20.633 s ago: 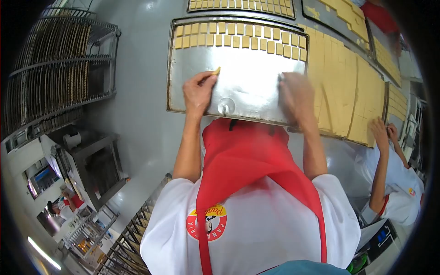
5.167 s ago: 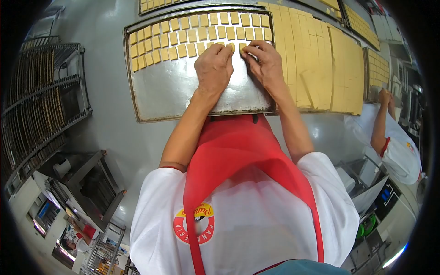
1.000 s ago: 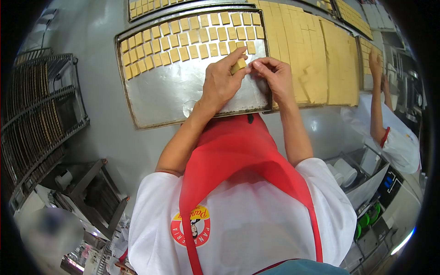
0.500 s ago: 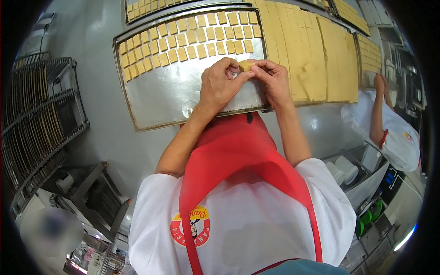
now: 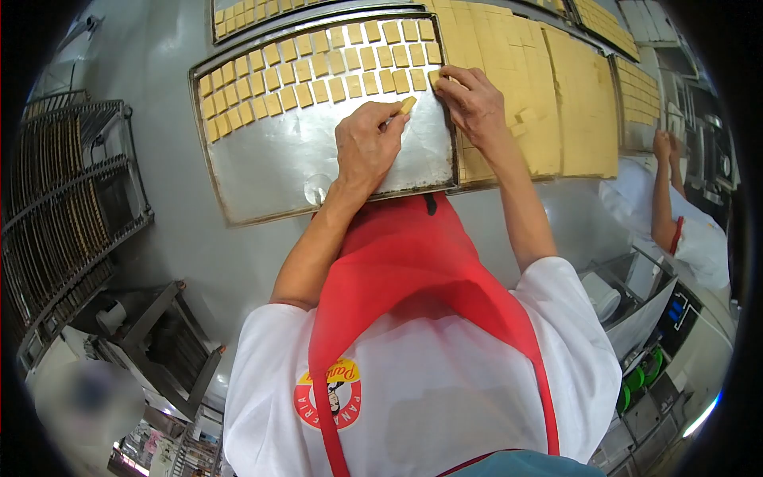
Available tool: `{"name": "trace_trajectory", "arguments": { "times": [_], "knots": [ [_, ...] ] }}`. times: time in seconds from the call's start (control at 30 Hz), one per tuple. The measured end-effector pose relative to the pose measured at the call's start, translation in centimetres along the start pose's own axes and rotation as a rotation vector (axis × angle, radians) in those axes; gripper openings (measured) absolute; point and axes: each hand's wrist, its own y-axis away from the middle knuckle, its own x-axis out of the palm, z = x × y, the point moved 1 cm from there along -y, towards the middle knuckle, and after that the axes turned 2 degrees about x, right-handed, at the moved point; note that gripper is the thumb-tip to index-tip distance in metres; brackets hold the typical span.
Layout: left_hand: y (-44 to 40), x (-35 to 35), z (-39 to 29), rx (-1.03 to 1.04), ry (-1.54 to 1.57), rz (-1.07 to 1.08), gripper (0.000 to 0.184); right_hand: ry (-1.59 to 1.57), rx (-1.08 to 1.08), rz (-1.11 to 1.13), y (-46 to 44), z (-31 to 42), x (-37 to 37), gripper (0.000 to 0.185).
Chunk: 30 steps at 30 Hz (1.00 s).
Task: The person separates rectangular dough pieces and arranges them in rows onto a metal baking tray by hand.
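Observation:
Between the thumb and fingers of my left hand (image 5: pixel 367 149) is a small yellow dough piece (image 5: pixel 408 105), held tilted over the metal baking tray (image 5: pixel 274 171). My right hand (image 5: pixel 477 107) reaches to the tray's right edge, its fingertips pinched on another dough piece (image 5: pixel 435 78) at the right end of the nearest row. Part of that piece is hidden by the fingers. Several rows of rectangular dough pieces (image 5: pixel 352 59) lie spaced out across the far half of the tray.
Right of the tray lies a large yellow dough sheet (image 5: pixel 584 111) with cut lines. More trays of pieces (image 5: pixel 636 87) sit beyond it. A co-worker's arms (image 5: pixel 661 183) are at the far right. A rack of trays (image 5: pixel 63 183) stands at left.
My hands were together around dough over the tray; now they are apart. The right has moved up to the row's end with one piece, while the left keeps another piece.

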Motion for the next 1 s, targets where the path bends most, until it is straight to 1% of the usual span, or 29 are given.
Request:
{"name": "trace_trajectory", "arguments": {
  "times": [0.1, 0.17, 0.23, 0.3, 0.33, 0.37, 0.43, 0.47, 0.53, 0.57, 0.63, 0.67, 0.73, 0.77, 0.83, 0.87, 0.93, 0.97, 1.0],
  "knots": [
    [0.5, 0.6, -0.1, -0.041, 0.081, -0.018, 0.018, 0.028, -0.007, -0.018, 0.2, -0.5, 0.9, 0.020],
    [0.7, 0.8, 0.2, -0.022, 0.079, -0.003, 0.017, 0.002, -0.038, -0.029, 0.1, -0.7, 1.0, 0.022],
    [0.7, 0.8, 0.1, -0.006, 0.071, 0.007, 0.017, -0.012, -0.014, 0.012, 0.3, -1.0, -0.2, 0.024],
    [0.7, 0.8, -0.1, -0.035, 0.052, 0.013, 0.016, -0.146, -0.001, -0.012, 0.6, -1.8, -1.8, 0.025],
    [0.7, 0.8, 0.0, -0.020, 0.052, 0.000, 0.017, -0.151, 0.006, 0.009, 1.3, -3.2, -3.0, 0.029],
    [0.7, 0.8, 0.0, -0.019, 0.056, 0.002, 0.017, -0.147, 0.008, 0.010, 2.3, -5.0, -4.3, 0.029],
    [0.8, 0.7, -0.1, -0.086, 0.082, 0.003, 0.018, -0.119, 0.078, 0.123, 4.7, -9.1, -7.1, 0.036],
    [0.7, 0.6, -0.4, -0.086, 0.084, 0.003, 0.018, -0.117, 0.078, 0.123, 5.9, -11.1, -8.4, 0.036],
    [0.5, 0.4, -1.1, -0.115, 0.055, 0.007, 0.019, 0.090, 0.153, 0.489, 8.1, -14.7, -10.3, 0.075],
    [0.5, 0.6, -1.1, -0.116, 0.053, 0.009, 0.019, 0.088, 0.155, 0.489, 9.1, -15.7, -10.9, 0.075],
    [0.4, 1.1, -1.1, -0.127, 0.054, 0.013, 0.019, 0.277, 0.179, 0.754, 10.8, -16.6, -11.6, 0.104],
    [0.4, 1.5, -1.1, -0.128, 0.051, 0.017, 0.019, 0.272, 0.182, 0.754, 11.4, -17.1, -11.6, 0.104],
    [0.4, 2.0, -1.2, -0.111, 0.051, 0.009, 0.019, 0.393, 0.128, 0.844, 11.9, -17.1, -11.7, 0.096],
    [0.3, 2.2, -1.3, -0.112, 0.045, 0.015, 0.019, 0.386, 0.132, 0.844, 12.2, -17.3, -11.5, 0.096],
    [0.2, 2.5, -1.7, -0.117, 0.060, 0.024, 0.019, 0.337, 0.055, 0.734, 12.8, -17.9, -10.9, 0.093],
    [0.4, 2.8, -1.7, -0.122, 0.047, 0.025, 0.019, 0.323, 0.052, 0.733, 13.2, -18.5, -10.5, 0.093],
    [0.7, 3.4, -1.7, -0.132, 0.124, 0.023, 0.020, 0.305, 0.037, 0.694, 13.6, -19.9, -9.5, 0.113],
    [1.0, 3.3, -1.8, -0.137, 0.106, 0.013, 0.020, 0.288, 0.022, 0.690, 13.7, -20.3, -9.2, 0.113],
    [1.2, 3.2, -2.0, -0.167, 0.100, 0.033, 0.020, 0.284, 0.029, 0.705, 13.3, -20.2, -9.3, 0.109]
  ]
}}
